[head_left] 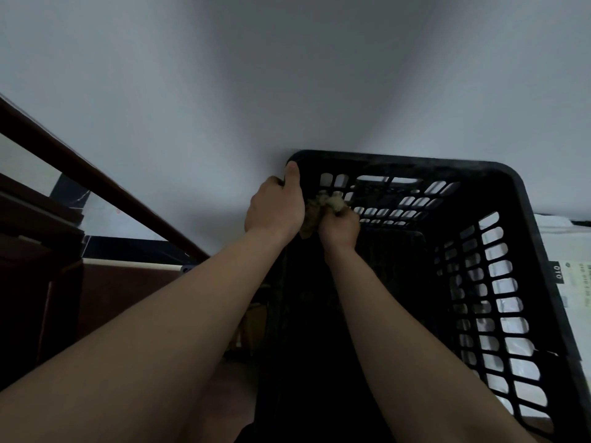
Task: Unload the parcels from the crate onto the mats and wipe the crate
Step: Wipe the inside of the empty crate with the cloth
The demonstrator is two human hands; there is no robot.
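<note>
A black plastic crate (524,238) with slotted walls stands in front of me against a white wall; I see nothing lying inside it. My left hand (275,206) grips the crate's far left corner rim, thumb over the top. Inside the crate, my right hand (339,225) holds a crumpled beige cloth (319,207) against the far wall near that corner. Both forearms reach forward from the bottom of the view. White parcels (575,282) with printed labels lie outside the crate on the right, partly seen through its slots.
A dark wooden handrail (96,180) runs diagonally on the left, with dark brown panels (38,257) below it. The white wall (287,75) fills the upper half. The scene is dim.
</note>
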